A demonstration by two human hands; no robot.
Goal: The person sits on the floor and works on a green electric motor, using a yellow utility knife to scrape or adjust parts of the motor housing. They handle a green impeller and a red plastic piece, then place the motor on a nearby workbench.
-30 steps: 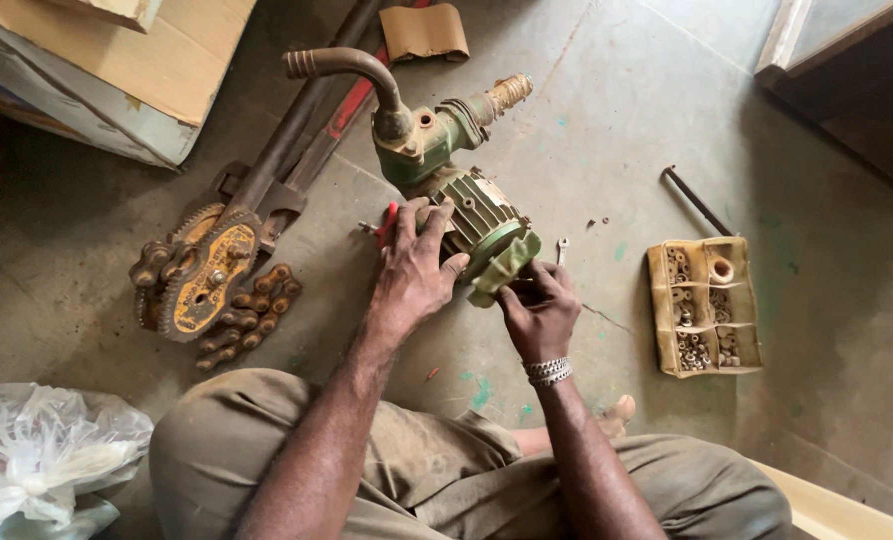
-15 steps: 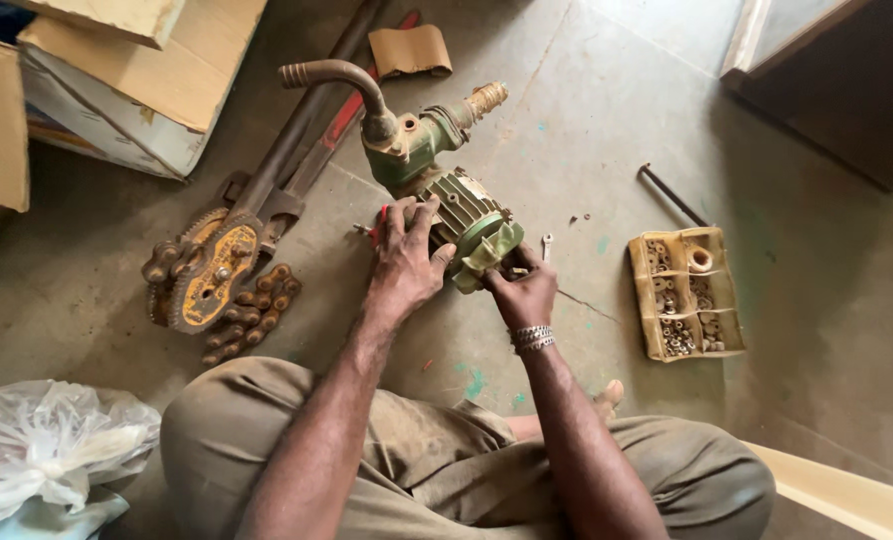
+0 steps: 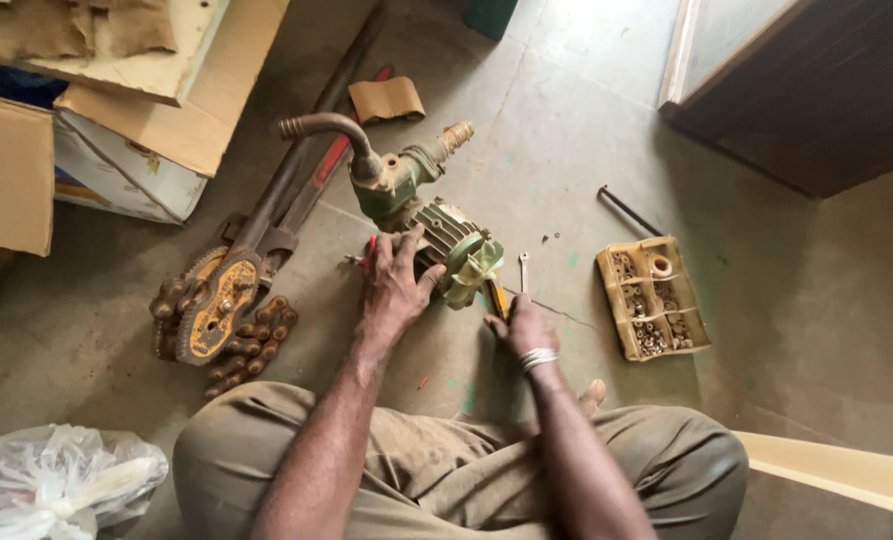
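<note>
A green water pump (image 3: 436, 235) with a curved rusty pipe lies on the concrete floor in front of my knees. My left hand (image 3: 396, 285) rests flat on the pump's ribbed motor body, fingers spread. My right hand (image 3: 524, 325) sits on the floor just right of the pump's end cover, closed around a yellow-handled tool (image 3: 498, 298) that points up toward the cover. A small spanner (image 3: 523, 271) lies on the floor beside that hand.
A large chain pipe wrench (image 3: 228, 300) lies at the left. Cardboard boxes (image 3: 136, 110) stand at the far left. A yellow compartment tray (image 3: 652, 297) of small nuts sits at the right, with a dark rod (image 3: 628, 211) behind it. A white plastic bag (image 3: 56, 480) lies near my left knee.
My right hand has come off the pump's end cover and dropped to the floor beside it. My left hand stays on the motor body.
</note>
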